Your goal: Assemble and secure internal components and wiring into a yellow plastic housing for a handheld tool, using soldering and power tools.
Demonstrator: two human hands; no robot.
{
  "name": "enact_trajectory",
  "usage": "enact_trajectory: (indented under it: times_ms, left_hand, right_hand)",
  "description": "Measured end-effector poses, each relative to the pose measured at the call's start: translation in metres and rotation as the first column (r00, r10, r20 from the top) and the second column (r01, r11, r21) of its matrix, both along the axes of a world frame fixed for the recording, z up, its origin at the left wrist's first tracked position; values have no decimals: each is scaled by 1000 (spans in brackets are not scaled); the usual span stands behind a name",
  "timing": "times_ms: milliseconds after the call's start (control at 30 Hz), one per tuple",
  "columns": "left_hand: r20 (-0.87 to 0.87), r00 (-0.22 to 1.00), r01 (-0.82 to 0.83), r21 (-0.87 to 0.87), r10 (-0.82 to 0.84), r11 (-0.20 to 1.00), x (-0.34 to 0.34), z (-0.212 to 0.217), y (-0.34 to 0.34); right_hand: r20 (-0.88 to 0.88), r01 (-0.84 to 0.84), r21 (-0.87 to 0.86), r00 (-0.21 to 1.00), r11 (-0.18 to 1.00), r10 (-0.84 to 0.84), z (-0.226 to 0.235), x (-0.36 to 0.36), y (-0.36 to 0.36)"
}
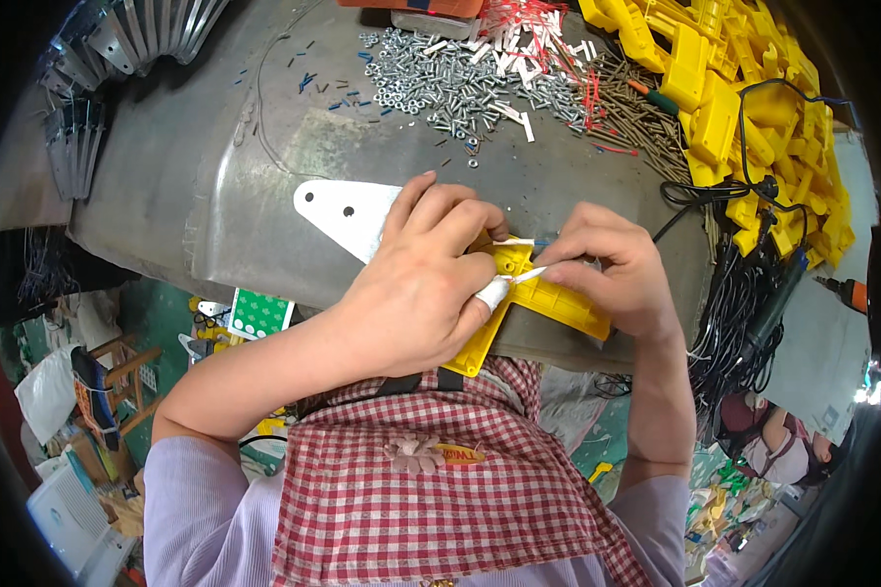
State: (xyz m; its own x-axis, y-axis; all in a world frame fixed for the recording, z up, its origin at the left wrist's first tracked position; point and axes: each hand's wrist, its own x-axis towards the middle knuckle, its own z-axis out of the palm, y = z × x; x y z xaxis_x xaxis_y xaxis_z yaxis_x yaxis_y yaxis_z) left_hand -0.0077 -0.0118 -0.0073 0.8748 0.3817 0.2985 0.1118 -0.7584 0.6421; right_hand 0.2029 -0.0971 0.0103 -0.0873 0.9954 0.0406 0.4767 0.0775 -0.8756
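Red lettering (460, 455) on yellow apron patch (462, 454)

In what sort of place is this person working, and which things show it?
Probably a small assembly workshop: a heap of loose screws and nuts lies on the grey worktop, with a pile of yellow plastic parts at the upper right.

The yellow part (563, 305) is presenting smooth, semi-gloss moulded plastic. The bench top (313, 142) is showing dull, scuffed grey metal. The loose screws (450, 88) and brackets (157, 29) are reflecting light as bright, smooth metal. The apron (411, 519) is exhibiting matt woven cloth; the sleeve (196, 499), ribbed fabric.
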Motion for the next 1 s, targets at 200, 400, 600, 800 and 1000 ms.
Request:
enact_trajectory:
  times_ms: [200, 400, 600, 800, 1000]
  left_hand:
    - [-12, 999, -39, 37, 40, 999, 0, -3, -5]
    - [64, 988, -152, 263, 140, 953, -2, -5, -14]
    - [96, 985, -167, 378, 140, 911, -14, -14, -38]
    - [180, 971, -223, 424, 160, 878, -7, -19, -34]
    - [256, 947, -291, 423, 195, 858, -5, -28, -33]
  right_hand:
    - [168, 91, 50, 981, 995, -98, -5, -17, -5]
    - [342, -49, 131, 940, 990, 1, -1, -9, -5]
    - [273, 267, 200, 909, 943, -315, -23, -20, -2]
    - [508, -34, 344, 847, 938, -156, 3, -22, -4]
    - [539, -93, 379, 831, 921, -138, -5, -28, -3]
